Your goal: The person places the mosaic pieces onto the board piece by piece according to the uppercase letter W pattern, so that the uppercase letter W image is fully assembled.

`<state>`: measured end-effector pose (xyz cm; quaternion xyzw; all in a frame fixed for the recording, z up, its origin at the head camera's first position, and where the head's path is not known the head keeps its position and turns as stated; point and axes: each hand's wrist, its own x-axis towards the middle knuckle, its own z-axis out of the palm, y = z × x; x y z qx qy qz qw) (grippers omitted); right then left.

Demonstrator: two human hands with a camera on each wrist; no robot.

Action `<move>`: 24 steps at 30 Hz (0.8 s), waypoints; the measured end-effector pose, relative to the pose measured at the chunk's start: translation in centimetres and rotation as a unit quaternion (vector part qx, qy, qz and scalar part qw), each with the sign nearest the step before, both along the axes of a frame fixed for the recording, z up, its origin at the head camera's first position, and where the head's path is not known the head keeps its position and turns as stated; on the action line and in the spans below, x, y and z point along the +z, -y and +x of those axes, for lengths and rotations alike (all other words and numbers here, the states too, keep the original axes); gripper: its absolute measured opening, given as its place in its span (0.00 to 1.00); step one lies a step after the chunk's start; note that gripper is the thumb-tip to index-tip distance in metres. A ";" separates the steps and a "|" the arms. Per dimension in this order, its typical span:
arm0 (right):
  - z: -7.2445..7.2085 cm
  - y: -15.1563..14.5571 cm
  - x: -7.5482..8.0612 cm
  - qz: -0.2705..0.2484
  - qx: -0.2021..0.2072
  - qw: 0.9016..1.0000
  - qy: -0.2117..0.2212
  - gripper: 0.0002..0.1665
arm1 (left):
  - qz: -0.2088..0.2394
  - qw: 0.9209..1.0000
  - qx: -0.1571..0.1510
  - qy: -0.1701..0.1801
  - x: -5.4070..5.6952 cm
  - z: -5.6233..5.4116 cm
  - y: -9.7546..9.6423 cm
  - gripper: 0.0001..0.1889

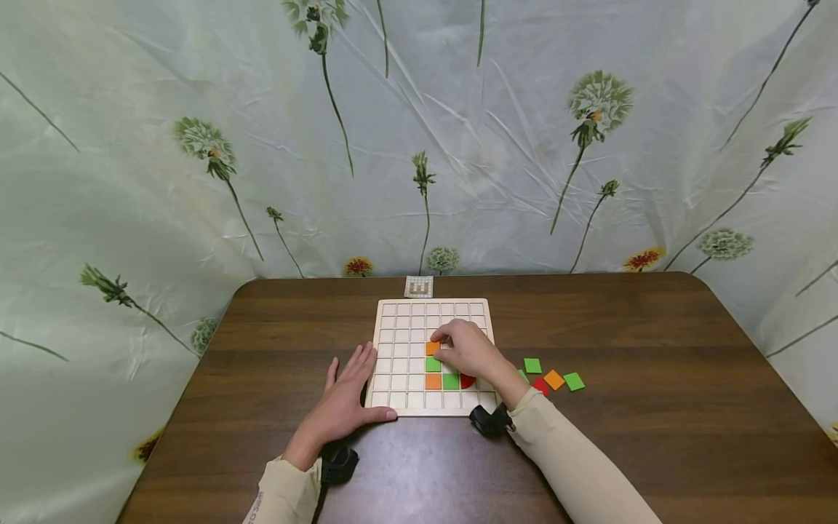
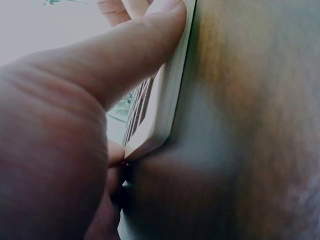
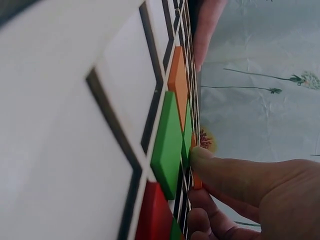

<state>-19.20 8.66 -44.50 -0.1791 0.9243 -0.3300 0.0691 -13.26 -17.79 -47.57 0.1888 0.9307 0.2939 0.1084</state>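
Observation:
A pale wooden grid board (image 1: 395, 346) lies on the table. My right hand (image 1: 473, 351) is over it, pinching an orange square tile (image 1: 433, 348) between thumb and fingers at a middle cell; the same orange tile (image 3: 197, 176) shows at the fingertips in the right wrist view. Just below it sits a green tile (image 1: 433, 364). One row lower are another orange tile (image 1: 433, 381), a green tile (image 1: 451, 381) and a red tile (image 1: 467, 380), the red one partly hidden by my hand. My left hand (image 1: 347, 393) rests spread against the board's left side, its thumb along the front edge.
Right of the board lie several loose tiles: a green tile (image 1: 532, 365), an orange tile (image 1: 553, 379), another green tile (image 1: 574, 381) and a red tile (image 1: 540, 386) beside my right wrist. A small patterned card (image 1: 419, 287) sits behind the board on the brown table (image 1: 622, 335).

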 end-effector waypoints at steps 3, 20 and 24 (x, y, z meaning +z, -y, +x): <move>0.0 0.0 0.1 0.000 -0.003 1.000 0.001 0.13 | 0.001 1.000 0.001 -0.001 -0.1 0.0 0.0 0.61; 0.3 -0.9 0.6 -0.048 0.003 0.999 -0.001 0.15 | -0.007 1.000 0.002 -0.006 -0.1 0.0 0.0 0.61; 1.1 -2.3 1.2 -0.071 -0.002 0.997 -0.004 0.15 | -0.003 1.000 0.003 -0.005 -0.1 0.0 0.0 0.62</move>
